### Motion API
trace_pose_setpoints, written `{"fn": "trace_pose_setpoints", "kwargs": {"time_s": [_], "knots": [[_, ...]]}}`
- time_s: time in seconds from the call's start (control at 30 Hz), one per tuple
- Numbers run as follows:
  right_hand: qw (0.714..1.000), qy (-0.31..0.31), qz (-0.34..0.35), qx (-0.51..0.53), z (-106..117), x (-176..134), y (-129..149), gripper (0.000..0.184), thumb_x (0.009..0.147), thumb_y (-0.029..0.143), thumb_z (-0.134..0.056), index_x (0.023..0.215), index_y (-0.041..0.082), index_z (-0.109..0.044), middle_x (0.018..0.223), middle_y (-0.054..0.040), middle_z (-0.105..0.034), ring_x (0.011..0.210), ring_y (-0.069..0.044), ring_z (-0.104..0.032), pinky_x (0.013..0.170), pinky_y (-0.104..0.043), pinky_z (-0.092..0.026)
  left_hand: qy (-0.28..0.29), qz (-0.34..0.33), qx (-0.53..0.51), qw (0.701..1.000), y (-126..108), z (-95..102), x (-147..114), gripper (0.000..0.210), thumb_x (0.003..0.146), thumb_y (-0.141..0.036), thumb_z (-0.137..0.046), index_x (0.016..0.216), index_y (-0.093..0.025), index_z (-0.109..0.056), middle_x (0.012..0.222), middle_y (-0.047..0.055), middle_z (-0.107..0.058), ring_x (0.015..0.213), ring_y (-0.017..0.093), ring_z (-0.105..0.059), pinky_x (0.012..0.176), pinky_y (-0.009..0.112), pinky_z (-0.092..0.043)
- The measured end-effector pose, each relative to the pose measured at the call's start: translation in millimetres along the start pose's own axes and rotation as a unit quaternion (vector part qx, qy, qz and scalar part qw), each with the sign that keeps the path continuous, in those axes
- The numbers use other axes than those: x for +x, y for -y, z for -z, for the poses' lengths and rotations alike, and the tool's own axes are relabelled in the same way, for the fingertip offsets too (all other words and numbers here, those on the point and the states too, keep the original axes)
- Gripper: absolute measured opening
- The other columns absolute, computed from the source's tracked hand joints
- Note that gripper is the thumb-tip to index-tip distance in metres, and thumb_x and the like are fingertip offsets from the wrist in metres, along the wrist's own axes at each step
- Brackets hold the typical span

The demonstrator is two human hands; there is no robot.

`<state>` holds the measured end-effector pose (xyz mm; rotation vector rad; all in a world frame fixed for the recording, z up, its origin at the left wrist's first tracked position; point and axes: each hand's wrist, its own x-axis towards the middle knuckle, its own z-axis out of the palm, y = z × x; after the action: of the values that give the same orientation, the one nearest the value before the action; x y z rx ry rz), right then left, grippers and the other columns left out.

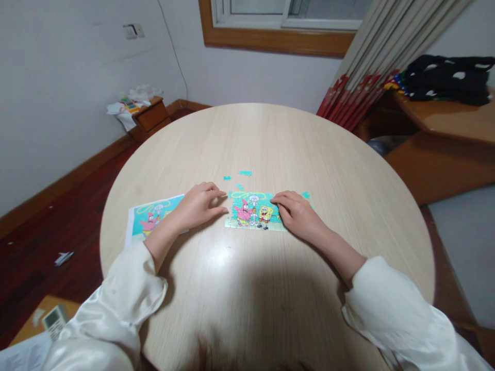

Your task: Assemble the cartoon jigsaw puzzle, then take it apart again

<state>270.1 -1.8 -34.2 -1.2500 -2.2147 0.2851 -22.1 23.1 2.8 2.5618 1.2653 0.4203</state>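
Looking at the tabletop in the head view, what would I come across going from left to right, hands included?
Printed SpongeBob picture → left hand → SpongeBob jigsaw puzzle → right hand.

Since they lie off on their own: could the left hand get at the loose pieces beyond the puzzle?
Probably yes: the left hand is beside the puzzle, with nothing visible between it and those loose pieces.

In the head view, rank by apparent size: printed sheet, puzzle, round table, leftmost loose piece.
1. Round table
2. Printed sheet, puzzle: too close to rank, each partly covered
3. Leftmost loose piece
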Motion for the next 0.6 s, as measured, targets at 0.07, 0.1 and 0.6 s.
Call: {"fn": "trace_pose_setpoints", "kwargs": {"time_s": [0.07, 0.1, 0.6], "knots": [[1.000, -0.002, 0.002, 0.000, 0.2, 0.2, 0.3, 0.028, 0.085, 0.010, -0.043, 0.094, 0.018, -0.069, 0.094, -0.0113, -0.067, 0.091, -0.024, -0.061, 0.083, -0.043, -0.049, 0.010, 0.005, 0.001, 1.000, -0.3, -2.5, 0.6, 0.047, 0.083, -0.048, -0.064, 0.117, -0.018, -0.062, 0.098, 0.009, -0.061, 0.092, 0.023, -0.057, 0.083, 0.036, -0.045], [1.000, -0.004, 0.002, 0.000, 0.3, 0.3, 0.6, 0.029, 0.085, 0.010, -0.043, 0.094, 0.018, -0.069, 0.094, -0.0112, -0.067, 0.091, -0.023, -0.061, 0.083, -0.043, -0.049, 0.013, 0.008, 0.001, 1.000, -0.1, -3.8, 0.9, 0.053, 0.082, -0.051, -0.064, 0.122, -0.017, -0.059, 0.097, 0.009, -0.061, 0.092, 0.024, -0.056, 0.083, 0.036, -0.045], [1.000, -0.019, 0.015, -0.001, 2.6, 1.3, 2.0, 0.027, 0.085, 0.010, -0.042, 0.092, 0.018, -0.067, 0.092, -0.0108, -0.068, 0.089, -0.023, -0.061, 0.081, -0.041, -0.051, -0.347, -0.048, -0.028, 0.936, -4.7, -4.5, 3.1, 0.033, 0.083, -0.017, -0.054, 0.055, -0.019, -0.038, 0.051, -0.006, -0.038, 0.047, 0.008, -0.037, 0.050, 0.022, -0.031]]}}
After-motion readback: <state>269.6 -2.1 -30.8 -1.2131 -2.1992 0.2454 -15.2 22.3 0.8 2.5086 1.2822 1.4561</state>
